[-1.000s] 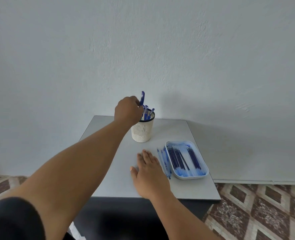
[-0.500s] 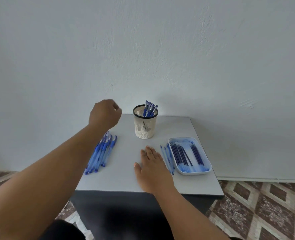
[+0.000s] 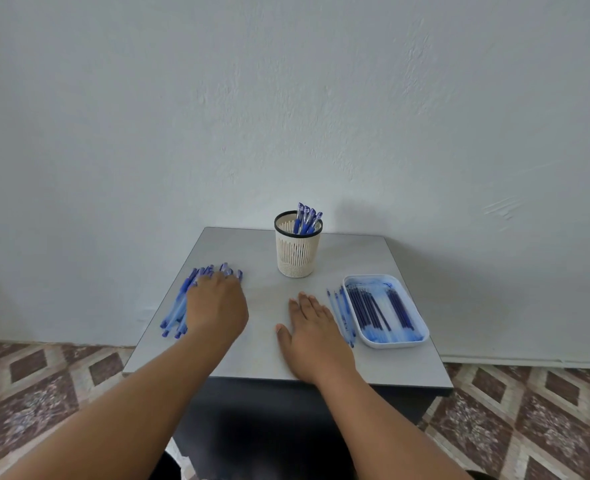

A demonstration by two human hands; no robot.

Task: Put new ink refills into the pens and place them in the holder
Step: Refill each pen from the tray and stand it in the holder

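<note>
Left hand [image 3: 215,308] lies palm down on a bunch of blue pens [image 3: 179,306] at the worktop's [image 3: 265,355] left side, fingers reaching forward over them; cannot tell if any pen is gripped. Right hand [image 3: 312,332] rests flat on the worktop, fingers straight and close together, holding nothing. Just right of the right hand lie a few loose refills [image 3: 342,313], touching a white tray [image 3: 421,327] with more refills in it. Ahead of both hands, between them, stands a cream slotted holder [image 3: 297,254] with several blue pens upright inside.
</note>
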